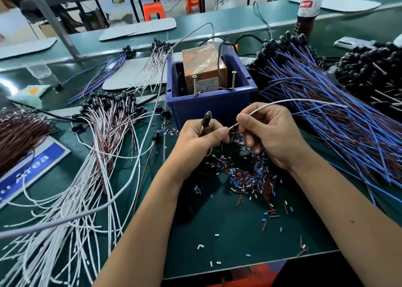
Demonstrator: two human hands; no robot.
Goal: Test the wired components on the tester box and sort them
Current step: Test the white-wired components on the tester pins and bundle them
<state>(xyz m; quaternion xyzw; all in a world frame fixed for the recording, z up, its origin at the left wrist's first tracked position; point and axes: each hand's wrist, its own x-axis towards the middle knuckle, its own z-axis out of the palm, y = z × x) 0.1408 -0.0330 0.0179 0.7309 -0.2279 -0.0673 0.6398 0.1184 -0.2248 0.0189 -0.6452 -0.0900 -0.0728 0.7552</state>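
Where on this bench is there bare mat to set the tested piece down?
Barest: green mat between the forearms, near the front edge, only stray wire offcuts. Crowded: white-wire pile left, blue-wire pile right, and offcuts thick below both hands, before the blue bin.

This is a factory assembly bench. A long green work mat (228, 232) is strewn with cut bits of wire sleeve (250, 178), and heaps of wired parts (315, 104) lie right and left. A taped tester box (204, 69) sits in a blue bin (208, 106) at centre. Orange plastic stools (153, 10) and cardboard boxes (47, 29) stand along the top of the frame.
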